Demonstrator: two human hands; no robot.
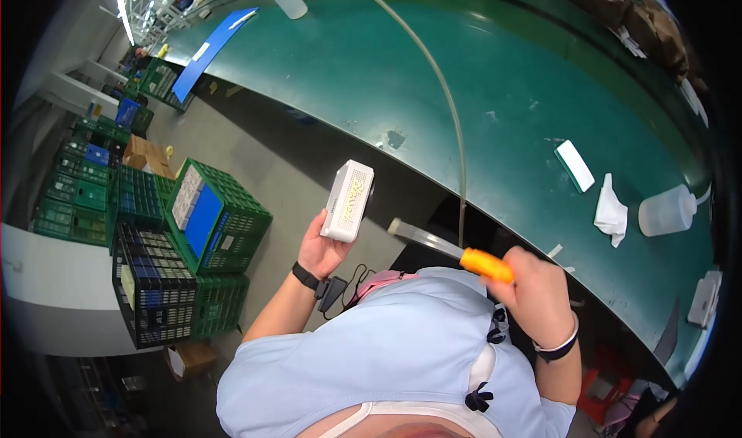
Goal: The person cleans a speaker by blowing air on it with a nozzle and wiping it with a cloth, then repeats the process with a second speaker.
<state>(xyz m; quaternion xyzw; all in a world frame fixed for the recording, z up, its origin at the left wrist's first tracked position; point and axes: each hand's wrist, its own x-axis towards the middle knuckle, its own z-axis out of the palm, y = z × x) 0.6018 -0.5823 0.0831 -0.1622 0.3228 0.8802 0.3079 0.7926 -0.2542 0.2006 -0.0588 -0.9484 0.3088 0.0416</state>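
Note:
My left hand (317,251) is closed around the lower end of a white rounded box-shaped device (349,198), held up off the table's edge. Its visible face has tiny perforations and yellowish lettering. My right hand (537,295) grips the orange handle of a tool (483,264). A clear, tube-like shaft runs from that handle to a pale blunt tip, which points left at the device without touching it. The tool's exact kind does not show.
The green workbench (510,74) carries a hose (444,90), a white-and-green block (574,166), a crumpled white cloth (610,211), a translucent bottle (666,211) and another bottle (288,0). A blue board (214,51) overhangs its far-left edge. Green crates (239,225) stand on the floor at left.

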